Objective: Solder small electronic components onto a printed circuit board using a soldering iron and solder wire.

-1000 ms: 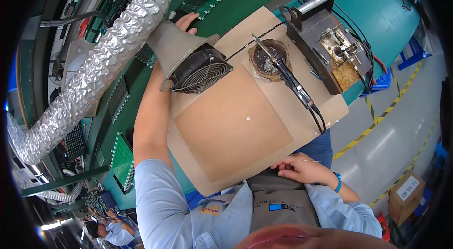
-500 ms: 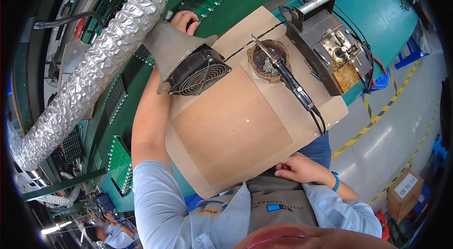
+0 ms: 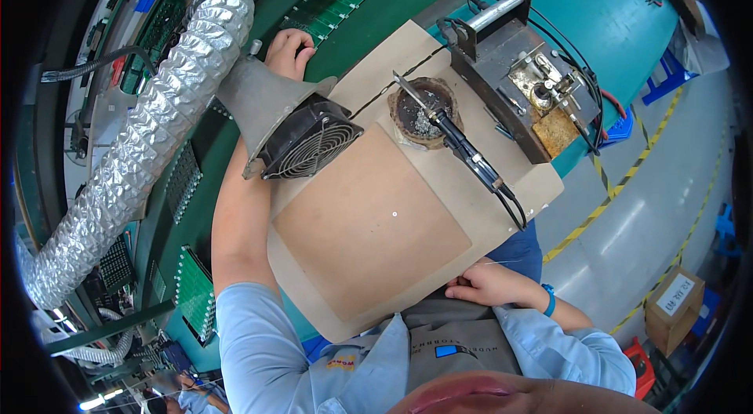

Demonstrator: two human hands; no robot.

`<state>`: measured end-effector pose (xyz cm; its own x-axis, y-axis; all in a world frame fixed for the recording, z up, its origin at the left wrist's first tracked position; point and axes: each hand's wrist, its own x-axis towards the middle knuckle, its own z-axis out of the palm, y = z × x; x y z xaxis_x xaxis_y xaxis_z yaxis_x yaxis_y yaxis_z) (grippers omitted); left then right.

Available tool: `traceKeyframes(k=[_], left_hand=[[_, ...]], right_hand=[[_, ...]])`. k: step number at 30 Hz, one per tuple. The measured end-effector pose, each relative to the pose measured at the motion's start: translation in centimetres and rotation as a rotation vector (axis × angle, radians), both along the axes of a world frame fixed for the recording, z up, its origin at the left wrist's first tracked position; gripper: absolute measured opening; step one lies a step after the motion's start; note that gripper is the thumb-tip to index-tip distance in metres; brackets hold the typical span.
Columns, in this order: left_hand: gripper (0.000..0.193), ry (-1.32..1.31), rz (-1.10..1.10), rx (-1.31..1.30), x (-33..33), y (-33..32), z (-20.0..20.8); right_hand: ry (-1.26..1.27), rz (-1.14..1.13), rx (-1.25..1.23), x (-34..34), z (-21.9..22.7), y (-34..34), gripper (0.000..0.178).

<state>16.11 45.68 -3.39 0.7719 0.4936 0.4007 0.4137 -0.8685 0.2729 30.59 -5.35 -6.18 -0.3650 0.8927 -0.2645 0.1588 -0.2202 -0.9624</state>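
Past the fume extractor, my left hand [image 3: 289,52] reaches to the near end of a long green circuit board panel [image 3: 345,2]. Its fingers are curled over the board's edge; the hood hides the wrist. My right hand [image 3: 492,284] rests low beside my lap at the mat's near edge. Those fingers are closed, with a thin pale wire [image 3: 506,263], apparently solder, sticking out. A soldering iron [image 3: 467,151] lies across a round dross-filled dish [image 3: 404,110], its tip pointing far left.
The extractor's fan [image 3: 314,143] and silver duct [image 3: 149,124] stand at the left. A brown board mat [image 3: 372,218] covers the bench before me. A metal solder feeder [image 3: 518,77] sits at the right. More green boards [image 3: 194,288] lie left of my forearm.
The whole view has shifted, so the bench appears slightly further left and lower. My left hand's fingers have moved slightly at the board's end. My right hand stays low by my lap.
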Motion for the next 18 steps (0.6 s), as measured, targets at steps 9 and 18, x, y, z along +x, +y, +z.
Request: traceKeyframes(k=[9, 18], left_hand=[[0.028, -0.023, -0.075, -0.013, -0.6, -0.4, 0.3], [0.043, 0.160, 0.024, 0.032, -7.6, -3.6, 1.5]], right_hand=[[-0.030, 0.004, -0.042, 0.3, 0.6, 0.4, 0.015], [-0.052, 0.054, -0.028, -0.5, -0.2, -0.1, 0.012]])
